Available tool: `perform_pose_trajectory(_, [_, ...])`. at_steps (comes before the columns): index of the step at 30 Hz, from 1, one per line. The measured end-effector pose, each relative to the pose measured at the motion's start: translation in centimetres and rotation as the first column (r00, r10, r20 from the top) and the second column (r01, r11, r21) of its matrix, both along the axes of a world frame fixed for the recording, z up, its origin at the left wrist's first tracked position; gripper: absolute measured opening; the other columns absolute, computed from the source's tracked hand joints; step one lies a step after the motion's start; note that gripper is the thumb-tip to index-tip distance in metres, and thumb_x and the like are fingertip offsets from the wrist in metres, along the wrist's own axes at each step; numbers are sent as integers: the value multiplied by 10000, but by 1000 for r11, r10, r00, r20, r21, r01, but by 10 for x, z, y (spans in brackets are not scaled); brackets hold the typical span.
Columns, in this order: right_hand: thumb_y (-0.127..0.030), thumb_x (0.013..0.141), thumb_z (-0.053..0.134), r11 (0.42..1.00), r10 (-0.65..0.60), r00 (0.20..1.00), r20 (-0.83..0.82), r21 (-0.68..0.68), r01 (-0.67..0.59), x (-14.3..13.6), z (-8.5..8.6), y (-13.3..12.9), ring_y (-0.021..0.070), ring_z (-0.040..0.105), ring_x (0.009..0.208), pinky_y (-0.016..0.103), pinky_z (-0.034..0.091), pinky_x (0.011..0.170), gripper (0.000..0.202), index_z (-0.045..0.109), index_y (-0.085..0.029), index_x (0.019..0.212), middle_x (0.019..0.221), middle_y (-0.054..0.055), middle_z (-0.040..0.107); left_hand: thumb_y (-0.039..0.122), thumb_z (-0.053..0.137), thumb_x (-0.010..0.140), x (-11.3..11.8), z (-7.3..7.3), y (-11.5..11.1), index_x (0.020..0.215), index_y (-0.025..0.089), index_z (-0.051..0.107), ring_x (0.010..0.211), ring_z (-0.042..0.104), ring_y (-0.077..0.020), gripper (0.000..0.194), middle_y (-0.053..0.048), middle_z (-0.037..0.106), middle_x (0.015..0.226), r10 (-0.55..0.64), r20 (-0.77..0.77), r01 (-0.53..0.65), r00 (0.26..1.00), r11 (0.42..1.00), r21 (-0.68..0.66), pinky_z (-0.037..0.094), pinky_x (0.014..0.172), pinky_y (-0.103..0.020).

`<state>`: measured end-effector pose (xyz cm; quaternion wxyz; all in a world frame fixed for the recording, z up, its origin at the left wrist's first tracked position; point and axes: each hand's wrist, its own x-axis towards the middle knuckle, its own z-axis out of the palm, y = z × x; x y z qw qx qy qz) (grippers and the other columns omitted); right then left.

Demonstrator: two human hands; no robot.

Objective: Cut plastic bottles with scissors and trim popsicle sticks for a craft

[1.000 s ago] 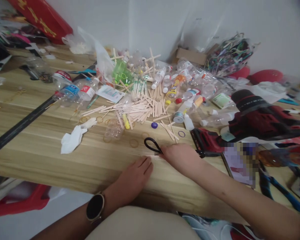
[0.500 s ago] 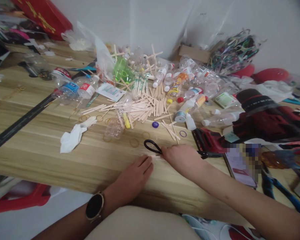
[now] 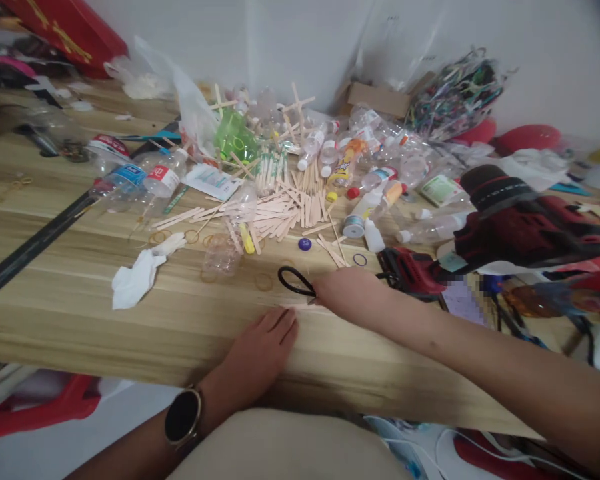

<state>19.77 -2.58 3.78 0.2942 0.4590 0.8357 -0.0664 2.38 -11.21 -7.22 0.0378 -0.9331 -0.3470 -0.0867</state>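
Note:
My left hand (image 3: 263, 343), with a round watch on the wrist, rests on the tabletop, fingers close together, pressing down a thin wooden stick (image 3: 310, 307). My thumb is hidden. Just to the right, my right hand (image 3: 347, 291) is closed around black-handled scissors (image 3: 296, 281); one handle loop sticks out to the left and the other shows behind the hand. A small part of the metal shows by the fingers, over the stick. Behind both hands lie a purple cap (image 3: 305, 245), rubber bands (image 3: 263, 282) and a pile of wooden sticks (image 3: 283, 213).
Plastic bottles (image 3: 433, 229) crowd the back right of the table (image 3: 80, 333). A red and black power drill (image 3: 530, 230) stands at the right. White tissue (image 3: 134, 280) lies at the left, near a long black bar (image 3: 35, 247). A purple ring (image 3: 360, 260) is behind my right hand.
The view has shifted a little, moving the scene slightly left and up. My right hand and the scissors are slightly farther back over the table. My left hand remains on the stick.

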Motion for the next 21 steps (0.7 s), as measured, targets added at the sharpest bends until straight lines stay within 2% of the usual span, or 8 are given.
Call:
perform_pose_trajectory(4, [-307, 911, 607, 1000, -16, 1000, -4, -24, 16, 2, 0, 12, 327, 729, 924, 361, 545, 735, 240, 753, -142, 1005, 923, 178, 758, 100, 381, 964, -1, 1, 2, 1296, 72, 563, 1273, 565, -263, 379, -174, 623, 1344, -13, -41, 12, 999, 1000, -21, 483, 1022, -386])
perform_pose_trajectory(8, [-331, 909, 605, 999, -26, 1000, -5, -24, 25, 3, -1, 13, 322, 726, 932, 342, 533, 724, 258, 754, -156, 1025, 911, 163, 759, 82, 367, 960, -2, 3, 2, 1323, 47, 539, 1313, 533, -267, 404, -183, 590, 1385, -33, -69, 30, 997, 998, -47, 466, 1049, -380])
perform_pose_trajectory(13, [-362, 922, 589, 1000, -30, 999, -15, -1, 30, 7, -3, 8, 304, 727, 931, 328, 532, 737, 289, 751, -143, 1017, 912, 169, 758, 83, 352, 971, -4, -1, 1, 1343, 75, 529, 1338, 508, -254, 412, -172, 586, 1394, -12, -44, 10, 999, 999, -53, 444, 1063, -383])
perform_pose_trajectory(21, [-293, 940, 554, 999, -29, 999, -25, 17, 30, 8, -3, -3, 297, 730, 927, 333, 543, 743, 257, 747, -133, 995, 914, 179, 756, 108, 370, 978, -1, -2, 1, 1322, 85, 547, 1307, 529, -283, 387, -165, 595, 1381, -14, -2, 14, 1000, 1000, -26, 452, 1028, -406])
